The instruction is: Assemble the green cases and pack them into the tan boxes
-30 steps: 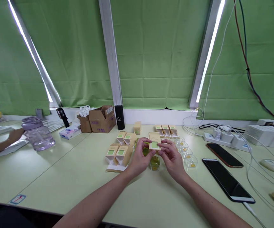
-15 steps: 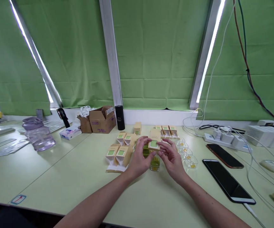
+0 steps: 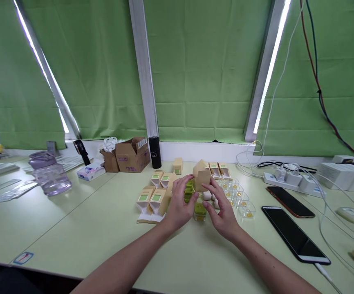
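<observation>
Raised over the table, a small tan cardboard box [image 3: 202, 178] is between my two hands, a plain flap towards me. The fingertips of my left hand [image 3: 180, 204] hold its left side, thumb apart below. On the right edge are the fingers of my right hand [image 3: 222, 210]. Just below stands a clear cup with green contents [image 3: 200, 210], and more green cups [image 3: 189, 191] show behind my left fingers. White rounded pieces [image 3: 207, 196] lie partly hidden by my right hand. Beyond it are several clear cups with yellow centres [image 3: 243, 203].
Several open tan boxes with green labels [image 3: 151, 200] stand left, with more boxes [image 3: 219, 169] behind. Farther off are a brown carton [image 3: 132, 155], black cylinder [image 3: 155, 152] and purple jug [image 3: 50, 173]. Right lie two phones [image 3: 295, 232], a power strip [image 3: 290, 181] and cables.
The box has been turned in my hands: its green label has gone from view and a plain flap shows. My right fingers have shifted slightly, uncovering white pieces and more clear cups.
</observation>
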A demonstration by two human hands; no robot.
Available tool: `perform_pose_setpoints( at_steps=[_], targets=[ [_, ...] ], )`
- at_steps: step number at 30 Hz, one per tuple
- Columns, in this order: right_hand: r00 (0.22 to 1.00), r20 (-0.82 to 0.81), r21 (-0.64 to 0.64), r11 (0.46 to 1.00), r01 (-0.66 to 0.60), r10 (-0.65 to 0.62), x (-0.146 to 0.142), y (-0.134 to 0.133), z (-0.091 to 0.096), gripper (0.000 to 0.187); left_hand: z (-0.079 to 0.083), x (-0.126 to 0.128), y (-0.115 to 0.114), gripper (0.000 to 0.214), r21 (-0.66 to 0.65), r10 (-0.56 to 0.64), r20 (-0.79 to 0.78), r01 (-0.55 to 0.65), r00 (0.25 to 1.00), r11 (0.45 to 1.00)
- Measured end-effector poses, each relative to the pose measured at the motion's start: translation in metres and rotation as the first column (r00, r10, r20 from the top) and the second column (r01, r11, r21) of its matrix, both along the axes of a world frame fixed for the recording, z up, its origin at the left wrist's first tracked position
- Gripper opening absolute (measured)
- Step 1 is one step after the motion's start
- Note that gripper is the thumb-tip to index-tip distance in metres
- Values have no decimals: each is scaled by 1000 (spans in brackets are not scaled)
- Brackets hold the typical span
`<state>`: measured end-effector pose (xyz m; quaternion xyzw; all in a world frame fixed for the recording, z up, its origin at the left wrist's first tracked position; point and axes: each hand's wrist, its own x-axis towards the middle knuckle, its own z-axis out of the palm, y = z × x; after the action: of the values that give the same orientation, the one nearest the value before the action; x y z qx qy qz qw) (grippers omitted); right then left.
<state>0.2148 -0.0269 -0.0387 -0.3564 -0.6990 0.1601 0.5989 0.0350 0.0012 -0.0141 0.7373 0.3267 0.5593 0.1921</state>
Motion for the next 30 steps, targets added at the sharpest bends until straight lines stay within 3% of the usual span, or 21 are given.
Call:
perform_pose_setpoints(
  at_steps=[5,8,15,20,24,30],
  targets=[
    [993,74,102,990,-96,89,-2,-4,10,50,-3,2,4,57,-173,-55,148,80,987,982],
    [987,133,119,988,-102,86,-1,-5,10,52,-2,3,5,59,-203,-109,198,150,974,968],
    [969,245,191,978,-84,36,1,-5,6,52,-1,-2,13,66,-264,-66,238,130,969,956],
    [943,330,267,963,-45,-48,3,-1,2,33,4,-11,28,58,-235,-27,261,90,965,968],
    [832,531,176,982,72,-157,5,-1,5,29,14,-21,33,59,-309,-91,271,176,958,935],
    [647,750,-23,971,237,-139,11,-1,19,32,31,-41,39,71,-475,-142,204,225,969,850]
  ],
)
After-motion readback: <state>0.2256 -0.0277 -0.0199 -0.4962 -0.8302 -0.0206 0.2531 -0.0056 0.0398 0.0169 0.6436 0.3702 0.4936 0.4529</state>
